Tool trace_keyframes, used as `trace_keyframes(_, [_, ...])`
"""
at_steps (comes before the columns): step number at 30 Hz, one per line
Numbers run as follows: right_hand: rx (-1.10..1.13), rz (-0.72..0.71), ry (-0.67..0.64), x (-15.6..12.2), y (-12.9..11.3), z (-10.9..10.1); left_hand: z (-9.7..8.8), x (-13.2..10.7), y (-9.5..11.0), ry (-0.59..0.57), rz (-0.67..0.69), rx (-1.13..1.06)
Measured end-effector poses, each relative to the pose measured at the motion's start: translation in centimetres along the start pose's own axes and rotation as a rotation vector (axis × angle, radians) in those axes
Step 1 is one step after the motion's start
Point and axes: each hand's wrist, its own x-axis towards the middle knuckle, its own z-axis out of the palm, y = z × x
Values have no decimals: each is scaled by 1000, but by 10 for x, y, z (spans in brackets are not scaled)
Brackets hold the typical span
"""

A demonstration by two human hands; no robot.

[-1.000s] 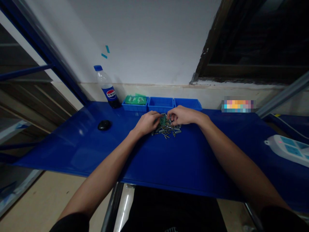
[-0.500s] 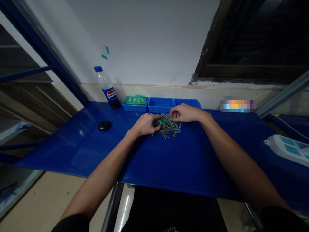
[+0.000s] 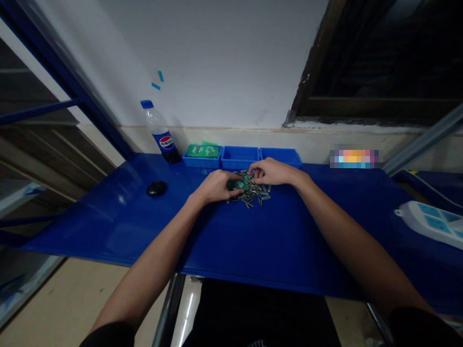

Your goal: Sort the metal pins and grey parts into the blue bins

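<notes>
My left hand (image 3: 214, 187) is closed around a small green see-through plastic bag (image 3: 238, 184), thumb below and fingers above it. The bag rests over the left side of a pile of loose metal pins and grey cylindrical pieces (image 3: 256, 195) on the blue table. My right hand (image 3: 272, 171) is at the bag's right end, above the pile. Its fingers are pinched together, and whatever lies between them is too small to tell.
Behind the pile stand a blue bin with green packets (image 3: 203, 151), a middle blue bin (image 3: 240, 163) and a right blue bin (image 3: 285, 155). A Pepsi bottle (image 3: 166, 142) and a black mouse (image 3: 156, 188) are on the left. A white power strip (image 3: 430, 219) lies far right.
My right hand has moved left and slightly down, from the pile's upper right to the bag's end. The left hand stays in place, with more of the bag showing.
</notes>
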Motion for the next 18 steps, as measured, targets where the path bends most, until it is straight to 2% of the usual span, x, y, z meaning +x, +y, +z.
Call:
trace_keyframes(4, [22, -3, 17, -1, 1, 0, -2, 0, 2, -29, 17, -21])
trace_keyframes(10, [28, -6, 71, 1, -1, 2, 5, 3, -7, 112, 13, -89])
trace_keyframes(18, [-17, -2, 103, 2, -4, 3, 2, 1, -3, 18, 41, -20])
